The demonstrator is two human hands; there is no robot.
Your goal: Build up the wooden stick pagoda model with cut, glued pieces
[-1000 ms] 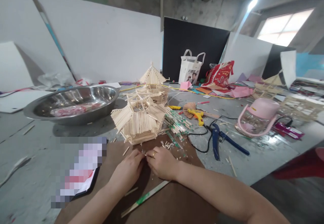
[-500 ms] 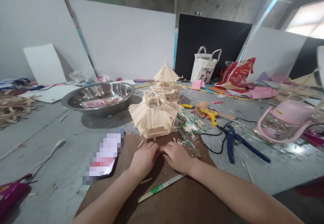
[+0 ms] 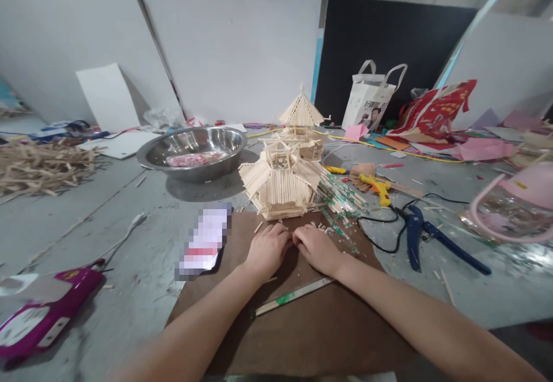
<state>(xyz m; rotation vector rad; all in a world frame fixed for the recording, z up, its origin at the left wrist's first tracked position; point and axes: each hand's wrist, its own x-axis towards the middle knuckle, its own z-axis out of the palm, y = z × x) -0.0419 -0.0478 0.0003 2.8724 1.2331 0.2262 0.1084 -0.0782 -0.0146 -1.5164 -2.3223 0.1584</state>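
Note:
My left hand (image 3: 266, 249) and my right hand (image 3: 318, 248) rest knuckles-up on a brown board (image 3: 311, 324), fingertips meeting between them. Both are curled closed as in a pinch; what they hold is hidden. Just beyond the fingers stands a pagoda-like model built of wooden sticks (image 3: 283, 181). A second smaller stick tower (image 3: 301, 118) stands behind it. A wrapped pair of chopsticks (image 3: 294, 296) lies on the board under my right wrist. Short stick offcuts are scattered around the fingers.
A steel basin (image 3: 195, 151) sits left of the model. A phone (image 3: 203, 246) lies beside the board, a magenta packet (image 3: 47, 313) at the near left. Blue cutters (image 3: 421, 235), a yellow glue gun (image 3: 377, 185), a pink-lidded bottle (image 3: 516, 203) are right. Loose sticks (image 3: 38, 166) pile far left.
The view has swung left and down, bringing the stick pile and magenta packet into sight. Both hands stay together on the board, fingers still pinched.

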